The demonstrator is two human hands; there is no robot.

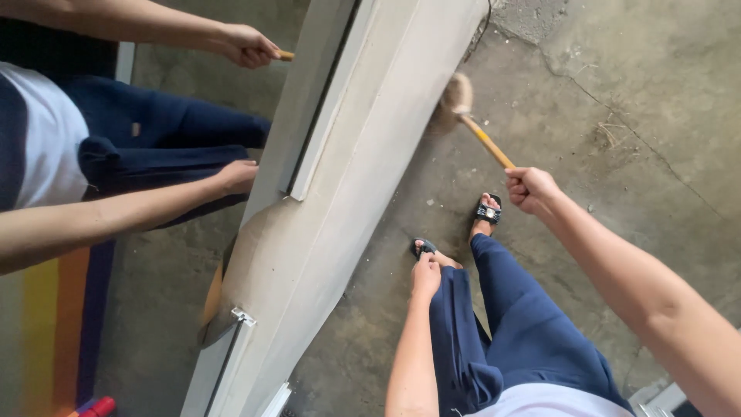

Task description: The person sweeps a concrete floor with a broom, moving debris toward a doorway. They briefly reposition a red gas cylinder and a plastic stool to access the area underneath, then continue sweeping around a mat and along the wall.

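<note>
Bare concrete floor (617, 85) below, right hand (531, 188) clamps the brush (472, 123) against the mirror frame (370, 154), reaching its edge; left hand (425, 276) rests closed on the knee.

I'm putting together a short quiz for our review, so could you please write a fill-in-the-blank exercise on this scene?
1. The right hand grips the brush by its ____ handle.
2. The brush's bristles touch the pale ____ of the mirror.
3. The left hand rests on the person's own ____.
4. The floor under the sandals is bare ____.

Missing words: yellow; frame; thigh; concrete
</note>
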